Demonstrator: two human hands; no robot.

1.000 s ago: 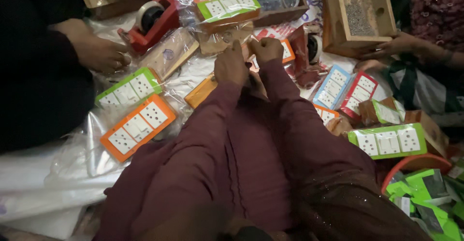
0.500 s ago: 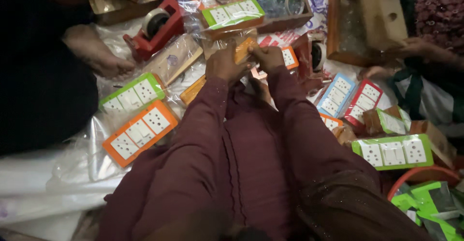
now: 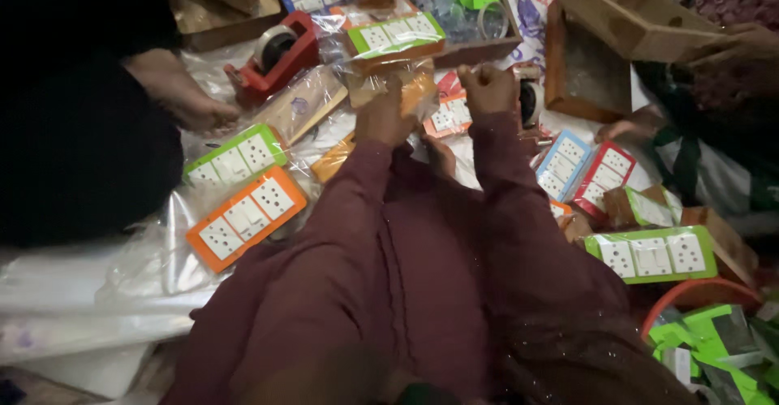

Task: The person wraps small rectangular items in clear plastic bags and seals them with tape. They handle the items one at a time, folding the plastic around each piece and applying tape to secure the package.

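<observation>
My left hand [image 3: 385, 118] grips a clear plastic bag [image 3: 388, 80] with an orange switch board [image 3: 420, 90] inside it, held a little above the pile. My right hand [image 3: 488, 88] is closed in a fist on the bag's right edge. Both of my arms are in maroon sleeves and reach forward side by side. Just beyond the bag lies a green-framed switch board [image 3: 395, 35] in plastic wrap. How much of the orange board sits inside the bag is hidden by my left hand.
A red tape dispenser [image 3: 276, 51] stands at the back left by another person's hand [image 3: 174, 88]. Green [image 3: 235, 155] and orange [image 3: 246, 217] switch boards lie left; blue [image 3: 562, 164], red [image 3: 604, 178] and green [image 3: 653, 255] ones right. A third person holds a wooden box [image 3: 617, 40].
My hands have moved farther forward and spread apart, with the bagged orange board now held between them. The wooden box at the right has been tipped and lifted by the other person.
</observation>
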